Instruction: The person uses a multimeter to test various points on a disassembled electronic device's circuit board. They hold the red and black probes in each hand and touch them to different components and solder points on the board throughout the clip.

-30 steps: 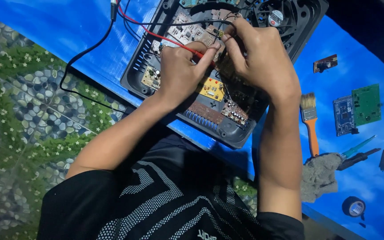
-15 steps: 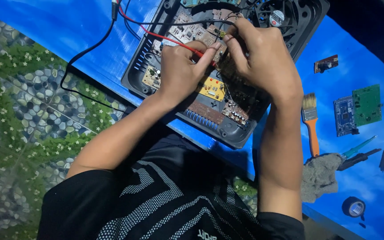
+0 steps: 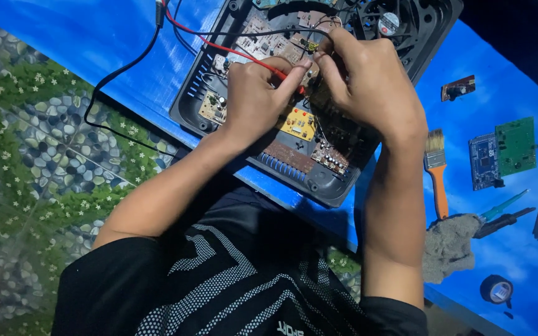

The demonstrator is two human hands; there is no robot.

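Casing [image 3: 319, 180] lies open on the blue table [image 3: 94, 37], boards still wired in; left hand [image 3: 253, 102] pinches the red probe [image 3: 275, 70], right hand [image 3: 368, 87] at 3 o'clock pinches a black lead, brush [image 3: 436, 168] idle further right.

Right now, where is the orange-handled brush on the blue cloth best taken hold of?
By the orange handle of the brush, from above. It lies flat, bristles pointing away from the person, with bare cloth on both sides; the handle's lower end nears the grey rag.
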